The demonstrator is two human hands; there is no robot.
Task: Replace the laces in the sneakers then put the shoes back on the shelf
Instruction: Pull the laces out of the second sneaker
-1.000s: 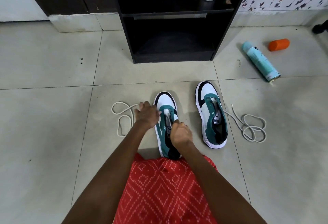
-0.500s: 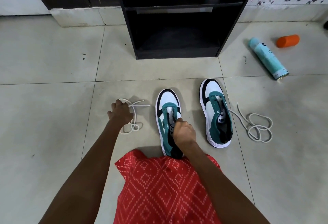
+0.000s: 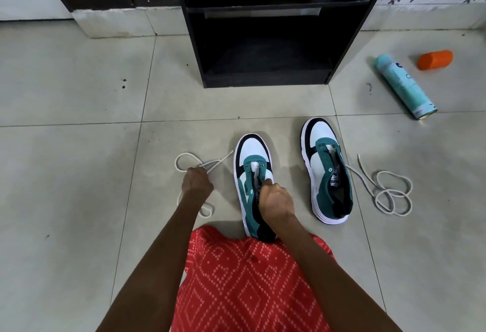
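Head view, left fingers (image 3: 195, 172) gripping looped cord lace (image 3: 220, 161), right fingers (image 3: 268, 183) pinching sneaker (image 3: 252, 148)

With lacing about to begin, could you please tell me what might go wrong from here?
The lace the left hand grips lies in loops; pulling could knot it. The right hand holds the near sneaker only near its tongue, so a tug might slide it. The spray can lying on its side could roll.
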